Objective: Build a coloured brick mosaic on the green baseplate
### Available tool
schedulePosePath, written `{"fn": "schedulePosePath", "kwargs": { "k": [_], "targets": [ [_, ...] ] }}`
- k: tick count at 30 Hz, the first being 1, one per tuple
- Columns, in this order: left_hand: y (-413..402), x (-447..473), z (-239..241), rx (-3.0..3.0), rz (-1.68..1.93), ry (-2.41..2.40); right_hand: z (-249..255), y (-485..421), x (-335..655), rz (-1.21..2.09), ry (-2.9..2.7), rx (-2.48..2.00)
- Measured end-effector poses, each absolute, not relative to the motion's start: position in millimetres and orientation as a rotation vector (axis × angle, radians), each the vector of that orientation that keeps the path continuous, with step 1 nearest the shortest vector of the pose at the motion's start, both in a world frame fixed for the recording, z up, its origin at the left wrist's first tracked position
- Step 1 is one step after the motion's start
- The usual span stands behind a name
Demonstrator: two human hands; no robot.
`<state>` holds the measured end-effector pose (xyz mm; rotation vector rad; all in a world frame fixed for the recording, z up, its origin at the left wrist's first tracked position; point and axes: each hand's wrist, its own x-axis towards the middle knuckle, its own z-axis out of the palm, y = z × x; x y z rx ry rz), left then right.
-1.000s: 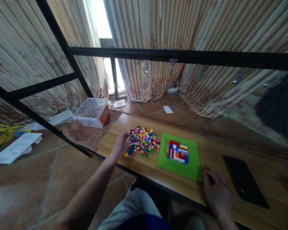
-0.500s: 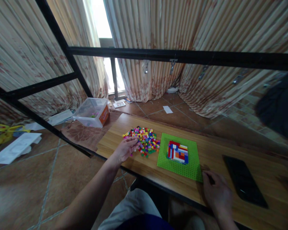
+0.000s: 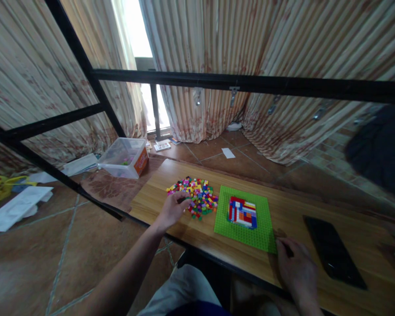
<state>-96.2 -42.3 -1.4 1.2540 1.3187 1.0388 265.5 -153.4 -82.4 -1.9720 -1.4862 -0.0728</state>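
Note:
My left hand [image 3: 174,210] reaches into the near left side of a pile of small multicoloured toy bricks [image 3: 202,199]. Its thumb and index finger are bent toward each other in a pinch at the bricks; what is between the tips is too small to make out. Right of the pile lies a green studded baseplate [image 3: 263,232]. On it stands a low, roughly square block of red, white, blue, orange and yellow bricks [image 3: 242,213]. My right hand [image 3: 296,265] rests at the plate's near right corner with curled fingers. Its fingertips are at the plate's edge, and anything inside them is hidden.
A black phone-like slab [image 3: 334,252] lies on the wooden table [image 3: 184,235] right of my right hand. A clear plastic box [image 3: 123,158] with some bricks inside stands on the floor beyond the left end. A black metal frame [image 3: 217,81] crosses in front of the curtains.
My left hand has shifted slightly, its fingers now lower and bent into the bricks. My right hand stays by the baseplate corner. The whole view has tilted a little.

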Motion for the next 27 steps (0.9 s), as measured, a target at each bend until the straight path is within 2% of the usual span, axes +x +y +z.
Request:
{"fn": "schedulePosePath", "kwargs": {
  "k": [11, 22, 27],
  "targets": [
    [-45, -98, 2, 0.809, 1.139, 1.115, -87, -154, 268, -0.050, -1.479, -1.985],
    [-37, -93, -6, 0.827, 1.286, 1.267, -84, -154, 267, -0.034, -1.462, -2.001],
    [-27, -91, -12, 0.896, 1.216, 1.355, -85, -154, 267, -0.036, -1.466, -1.995]
  ]
}}
